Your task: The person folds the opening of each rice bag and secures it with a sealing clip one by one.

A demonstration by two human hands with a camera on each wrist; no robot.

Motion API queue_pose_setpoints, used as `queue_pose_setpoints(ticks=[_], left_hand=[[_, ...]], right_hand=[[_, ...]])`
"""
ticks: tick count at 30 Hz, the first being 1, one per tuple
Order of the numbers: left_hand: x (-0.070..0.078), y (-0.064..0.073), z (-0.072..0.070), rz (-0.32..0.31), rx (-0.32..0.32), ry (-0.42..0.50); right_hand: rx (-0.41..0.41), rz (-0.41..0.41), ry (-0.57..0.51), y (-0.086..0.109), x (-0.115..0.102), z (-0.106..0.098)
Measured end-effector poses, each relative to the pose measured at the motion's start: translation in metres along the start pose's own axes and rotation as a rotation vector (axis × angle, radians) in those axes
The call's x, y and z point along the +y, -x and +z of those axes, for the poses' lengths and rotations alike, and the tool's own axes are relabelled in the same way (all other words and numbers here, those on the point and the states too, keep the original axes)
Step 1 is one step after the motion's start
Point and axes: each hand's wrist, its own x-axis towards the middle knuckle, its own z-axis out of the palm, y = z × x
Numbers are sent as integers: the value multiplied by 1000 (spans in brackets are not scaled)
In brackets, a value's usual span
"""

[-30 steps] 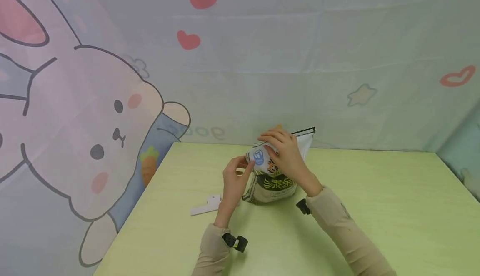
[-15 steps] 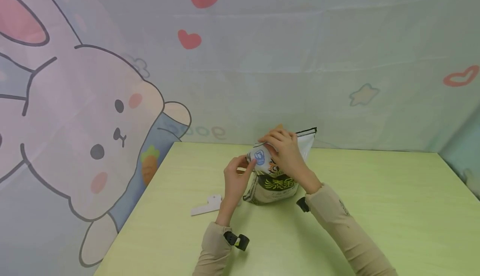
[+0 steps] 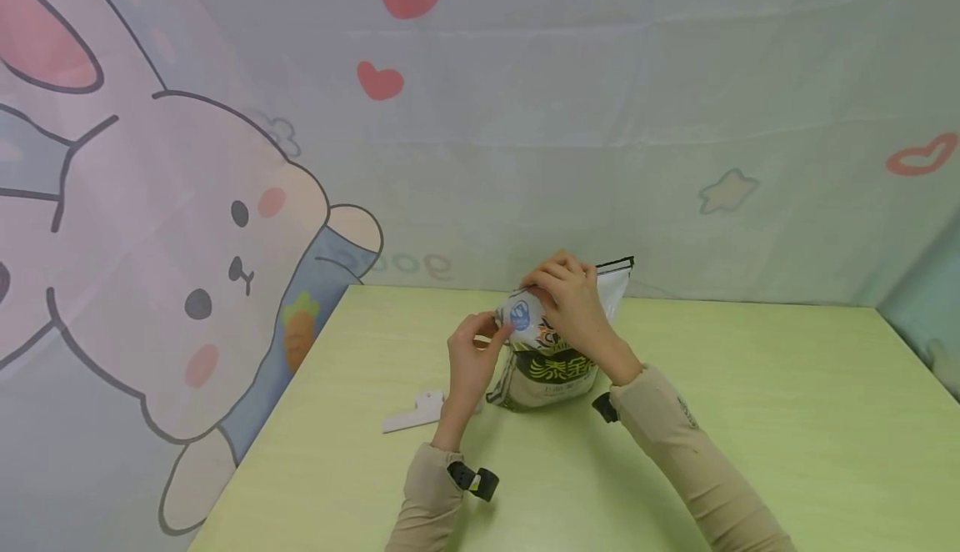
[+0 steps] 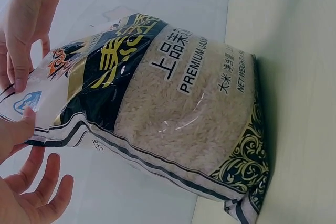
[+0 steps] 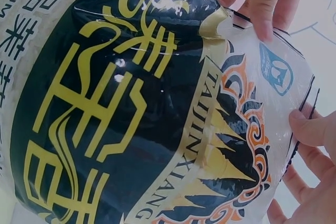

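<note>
A clear and dark-green bag of rice [image 3: 555, 373] with gold lettering stands on the table, its white upper part creased and leaning. My left hand [image 3: 472, 356] pinches the upper left edge between thumb and fingers. In the left wrist view that thumb lies by the blue logo and the other fingers of the left hand [image 4: 39, 187] spread behind the bag. My right hand [image 3: 573, 306] grips the top edge farther right, thumb in front. The right wrist view shows the right hand [image 5: 315, 156] with its thumb on the white film and its fingers behind.
A flat white piece [image 3: 423, 412] with a long straight edge and a raised tab lies on the pale green table [image 3: 750, 419], left of the bag and partly behind my left wrist. A printed curtain [image 3: 525, 118] hangs along the table's back edge.
Both hands keep their hold at nearly the same places. The right fingers have shifted slightly along the top edge, and the bag's top has dipped a little.
</note>
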Motion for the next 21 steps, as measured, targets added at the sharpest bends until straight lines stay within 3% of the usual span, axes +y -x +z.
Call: queue_pose_setpoints(ticks=[8,15,21], left_hand=[[-1,2,-2,-27,-2,3],[32,3,-9,-16,13,-1],[33,3,-9,-26,8,8]], right_hand=[[-2,16,10,-2,-3,0],[0,11,2,0,-3,1],[1,4,18,0,-5,-1]])
